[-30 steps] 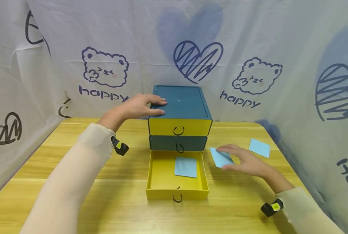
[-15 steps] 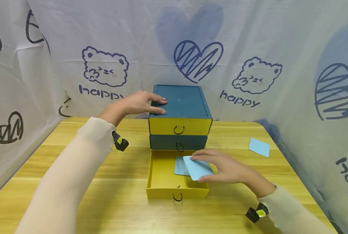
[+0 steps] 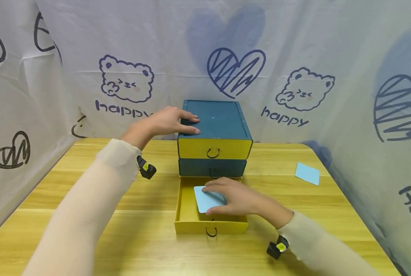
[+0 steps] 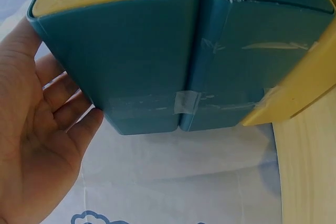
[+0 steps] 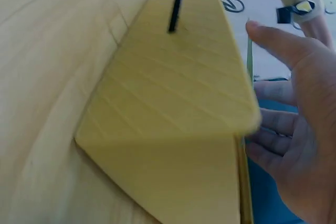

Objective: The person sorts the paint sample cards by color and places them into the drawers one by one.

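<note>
A stacked blue drawer box (image 3: 222, 119) with a yellow upper front stands on the table. My left hand (image 3: 169, 122) rests on its top left edge, fingers relaxed; in the left wrist view the hand (image 4: 52, 124) lies along the box's edge. The yellow bottom drawer (image 3: 191, 228) is pulled out toward me. Over it, my right hand (image 3: 238, 197) holds a light-blue rounded card (image 3: 205, 200) by its edges, between thumb and fingers. From the right wrist, the card (image 5: 250, 51) appears only as a thin edge. The other card lying in the drawer is now hidden.
Another light-blue card (image 3: 307, 173) lies on the wooden table (image 3: 139, 237) at the right. Behind and at the sides hangs a white cloth (image 3: 181, 46) with bear and heart drawings. Small black loops (image 3: 213, 153) serve as drawer pulls.
My right hand has carried the light-blue card leftward from beside the drawer to over it, covering the card inside. The left hand has stayed on the box.
</note>
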Demonstrator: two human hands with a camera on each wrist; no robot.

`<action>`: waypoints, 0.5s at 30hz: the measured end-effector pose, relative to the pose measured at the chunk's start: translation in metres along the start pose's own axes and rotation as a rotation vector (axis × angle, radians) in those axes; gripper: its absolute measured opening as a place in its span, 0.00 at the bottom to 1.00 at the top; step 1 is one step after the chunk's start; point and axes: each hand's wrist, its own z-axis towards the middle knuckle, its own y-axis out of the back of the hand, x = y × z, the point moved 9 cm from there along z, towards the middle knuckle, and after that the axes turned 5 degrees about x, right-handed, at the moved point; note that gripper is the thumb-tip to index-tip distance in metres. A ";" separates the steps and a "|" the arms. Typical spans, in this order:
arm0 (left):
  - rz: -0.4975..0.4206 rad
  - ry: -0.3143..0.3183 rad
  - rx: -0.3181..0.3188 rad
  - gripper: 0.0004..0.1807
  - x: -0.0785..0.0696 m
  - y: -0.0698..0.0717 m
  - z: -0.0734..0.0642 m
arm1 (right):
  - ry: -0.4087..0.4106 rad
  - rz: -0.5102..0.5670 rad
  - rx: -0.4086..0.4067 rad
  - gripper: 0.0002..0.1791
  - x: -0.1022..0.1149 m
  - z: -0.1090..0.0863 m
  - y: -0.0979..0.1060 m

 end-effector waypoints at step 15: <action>-0.023 0.013 -0.007 0.36 0.002 -0.003 0.000 | 0.005 0.008 -0.034 0.29 0.001 0.014 -0.010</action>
